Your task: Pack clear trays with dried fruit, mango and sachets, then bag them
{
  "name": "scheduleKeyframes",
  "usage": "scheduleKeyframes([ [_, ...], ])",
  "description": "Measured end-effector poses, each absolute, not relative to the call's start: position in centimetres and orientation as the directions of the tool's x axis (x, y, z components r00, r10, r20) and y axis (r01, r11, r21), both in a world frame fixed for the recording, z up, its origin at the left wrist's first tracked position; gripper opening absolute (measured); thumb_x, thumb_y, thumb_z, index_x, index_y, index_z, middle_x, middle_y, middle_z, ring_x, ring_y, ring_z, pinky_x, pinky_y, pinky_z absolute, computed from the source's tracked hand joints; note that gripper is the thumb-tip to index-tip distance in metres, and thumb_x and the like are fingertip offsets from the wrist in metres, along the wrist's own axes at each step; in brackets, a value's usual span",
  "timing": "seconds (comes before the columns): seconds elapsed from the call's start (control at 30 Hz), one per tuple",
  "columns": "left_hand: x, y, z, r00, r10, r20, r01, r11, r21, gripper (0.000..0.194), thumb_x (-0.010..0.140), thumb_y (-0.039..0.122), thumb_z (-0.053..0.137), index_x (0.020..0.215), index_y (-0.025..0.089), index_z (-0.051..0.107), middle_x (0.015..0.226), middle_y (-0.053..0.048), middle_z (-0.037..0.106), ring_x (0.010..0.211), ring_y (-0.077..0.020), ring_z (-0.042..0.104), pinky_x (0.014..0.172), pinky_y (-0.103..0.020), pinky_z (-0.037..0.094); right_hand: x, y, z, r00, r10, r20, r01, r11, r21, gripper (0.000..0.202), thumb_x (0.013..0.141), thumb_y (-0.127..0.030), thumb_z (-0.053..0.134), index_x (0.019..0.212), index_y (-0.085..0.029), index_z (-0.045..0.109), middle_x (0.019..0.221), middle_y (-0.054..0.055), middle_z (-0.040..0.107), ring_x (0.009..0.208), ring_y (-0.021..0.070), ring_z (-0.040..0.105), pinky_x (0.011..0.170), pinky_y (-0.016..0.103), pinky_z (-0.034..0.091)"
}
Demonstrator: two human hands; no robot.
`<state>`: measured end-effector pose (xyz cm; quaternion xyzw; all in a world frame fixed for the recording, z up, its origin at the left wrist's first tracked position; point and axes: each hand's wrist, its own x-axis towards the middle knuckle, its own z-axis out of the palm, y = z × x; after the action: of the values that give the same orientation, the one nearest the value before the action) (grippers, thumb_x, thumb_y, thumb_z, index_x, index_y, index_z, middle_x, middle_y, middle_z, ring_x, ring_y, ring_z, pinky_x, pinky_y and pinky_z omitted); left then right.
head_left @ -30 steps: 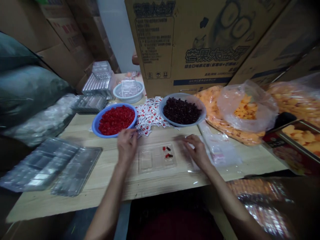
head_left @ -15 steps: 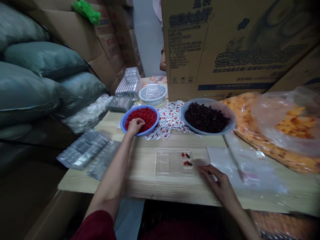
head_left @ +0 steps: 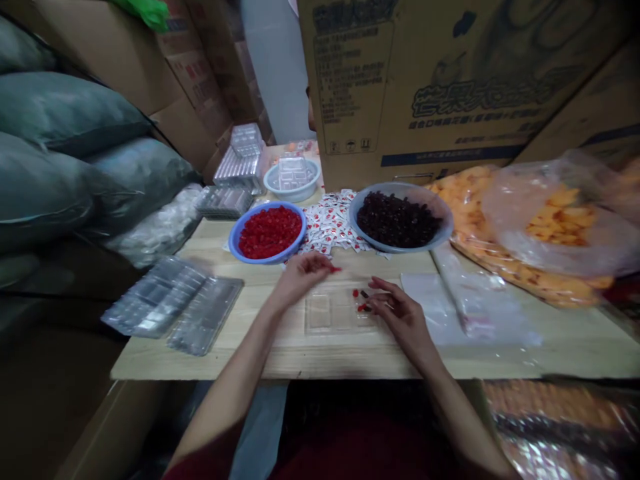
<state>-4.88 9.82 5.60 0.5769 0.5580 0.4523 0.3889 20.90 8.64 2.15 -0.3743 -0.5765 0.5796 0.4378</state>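
My left hand (head_left: 303,277) is closed in a pinch on a small red piece (head_left: 336,269), just above the far side of a clear plastic tray (head_left: 320,328). The tray lies flat on the table and has several compartments. At its right end sit small red and dark pieces (head_left: 361,308). My right hand (head_left: 403,317) is over that right end, thumb and forefinger apart beside the pieces. A blue bowl of red pieces (head_left: 270,232) stands beyond my left hand. A wider bowl of dark, raisin-like pieces (head_left: 399,219) is farther right.
Small printed sachets (head_left: 327,223) lie heaped between the bowls. Clear plastic trays (head_left: 205,313) are at left, with more stacked (head_left: 240,163) behind. Bags of orange pieces (head_left: 560,220) and clear plastic bags (head_left: 470,313) lie right. A large carton (head_left: 360,87) rises behind; sacks (head_left: 65,110) are left.
My left hand has come from the red bowl toward the tray with a red piece. My right hand has moved left, over the tray's right end, and the view has shifted slightly.
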Motion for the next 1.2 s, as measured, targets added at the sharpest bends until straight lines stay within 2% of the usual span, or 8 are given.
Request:
scheduleKeyframes([
  [0.1,1.2,6.6,4.0,0.082,0.996,0.028,0.233,-0.046,0.971,0.018,0.085,0.033,0.066,0.092,0.017,0.068,0.084,-0.004,0.072,0.074,-0.0132,0.062,0.07,-0.024,0.046,20.6,8.7,1.6,-0.339,0.936,0.093,-0.117,0.057,-0.992,0.02,0.084,-0.037,0.074,0.098,-0.024,0.074,0.102,0.004,0.068,0.082,0.0157,0.065,0.071,0.027,0.053],
  [0.2,3.9,4.8,1.2,0.005,1.0,-0.009,0.233,0.007,0.972,0.022,0.086,0.035,0.067,0.103,0.02,0.063,0.086,-0.001,0.072,0.075,-0.0138,0.063,0.071,-0.025,0.047,21.7,8.1,-0.7,-0.277,0.956,0.094,-0.011,0.094,-0.995,0.015,0.085,-0.036,0.072,0.084,-0.021,0.072,0.084,0.002,0.066,0.07,0.0143,0.061,0.065,0.026,0.049],
  [0.47,5.7,3.2,-3.7,0.017,0.966,0.258,0.686,-0.199,0.7,0.014,0.09,0.037,0.064,0.089,0.024,0.071,0.102,-0.008,0.069,0.104,-0.0249,0.057,0.092,-0.041,0.048,22.6,6.8,-6.0,-0.319,0.91,0.264,0.336,0.369,-0.867,0.013,0.092,-0.03,0.064,0.087,-0.022,0.073,0.091,0.007,0.067,0.094,0.0236,0.06,0.086,0.039,0.048],
  [0.6,4.8,3.3,-3.6,0.04,0.959,0.28,0.739,-0.217,0.638,0.017,0.089,0.038,0.066,0.1,0.026,0.071,0.105,-0.009,0.066,0.103,-0.0263,0.057,0.091,-0.043,0.049,23.1,6.5,-6.2,-0.348,0.886,0.307,0.374,0.432,-0.821,0.018,0.094,-0.03,0.061,0.097,-0.024,0.077,0.1,0.01,0.063,0.099,0.0246,0.057,0.088,0.042,0.049],
  [0.73,0.3,7.2,-2.3,-0.152,0.934,0.323,0.783,-0.086,0.616,0.022,0.097,0.033,0.05,0.109,0.022,0.065,0.109,-0.01,0.064,0.109,-0.0241,0.058,0.096,-0.039,0.047,22.8,7.7,-5.0,-0.317,0.876,0.364,0.396,0.471,-0.788,0.023,0.097,-0.03,0.055,0.105,-0.024,0.076,0.101,0.009,0.061,0.1,0.0241,0.056,0.086,0.041,0.049],
  [0.87,-3.9,13.2,-1.6,-0.286,0.936,0.205,0.903,0.192,0.383,0.03,0.095,0.038,0.053,0.107,0.014,0.066,0.114,-0.017,0.063,0.112,-0.0295,0.056,0.099,-0.042,0.043,21.0,12.4,-3.4,-0.264,0.876,0.404,0.461,0.482,-0.745,0.027,0.098,-0.03,0.05,0.103,-0.02,0.075,0.101,0.01,0.064,0.1,0.0244,0.056,0.09,0.04,0.047],
  [0.97,-4.5,15.8,-2.0,-0.24,0.968,0.071,0.951,0.22,0.215,0.034,0.094,0.036,0.054,0.112,0.01,0.065,0.12,-0.02,0.061,0.112,-0.0309,0.057,0.096,-0.041,0.045,20.3,16.6,-3.4,-0.207,0.901,0.382,0.626,0.422,-0.655,0.028,0.095,-0.022,0.046,0.099,-0.015,0.073,0.105,0.013,0.066,0.101,0.0251,0.055,0.093,0.038,0.044],
  [1.2,-3.3,16.4,-3.1,-0.149,0.989,0.0,0.968,0.146,0.203,0.032,0.09,0.007,0.04,0.104,0.006,0.069,0.112,-0.025,0.064,0.111,-0.0321,0.059,0.087,-0.04,0.047,19.9,21.0,-5.7,-0.145,0.955,0.258,0.891,0.24,-0.386,0.023,0.092,-0.021,0.051,0.101,-0.012,0.071,0.107,0.016,0.065,0.102,0.0265,0.051,0.088,0.034,0.039],
])
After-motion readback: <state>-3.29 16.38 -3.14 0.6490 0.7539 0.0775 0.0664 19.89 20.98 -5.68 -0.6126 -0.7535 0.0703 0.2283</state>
